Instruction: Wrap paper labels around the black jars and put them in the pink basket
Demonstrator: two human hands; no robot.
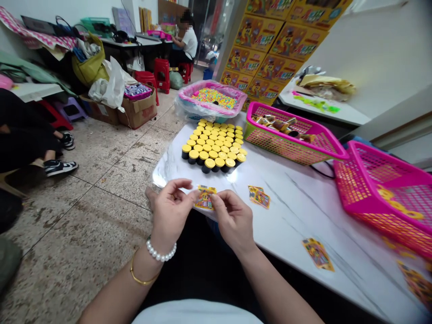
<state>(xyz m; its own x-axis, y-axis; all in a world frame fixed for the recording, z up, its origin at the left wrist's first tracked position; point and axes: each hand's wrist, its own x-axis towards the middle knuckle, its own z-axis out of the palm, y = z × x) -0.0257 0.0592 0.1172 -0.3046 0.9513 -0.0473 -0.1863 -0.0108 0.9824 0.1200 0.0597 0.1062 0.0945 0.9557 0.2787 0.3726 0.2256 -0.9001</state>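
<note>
Between my two hands is a small printed yellow label (205,198), held up near the table's front edge. My left hand (173,211) pinches its left side, thumb on the printed face. My right hand (233,218) pinches the right side in the same way. Just beyond stand several rows of small black jars with yellow lids (216,144), packed closely together. To the right of my hands lie a few loose labels (259,196) that overlap. Another little pile of labels (318,254) rests farther right on the white marbled table (286,216).
Behind the jars sits a pink basin (184,96) of colourful beads, lined with plastic. A pink basket (293,150) holds wrapped pieces; another basket (357,189) at right holds yellow rings. Stacked yellow cartons (258,58) rise behind. A person (189,42) sits at a far table.
</note>
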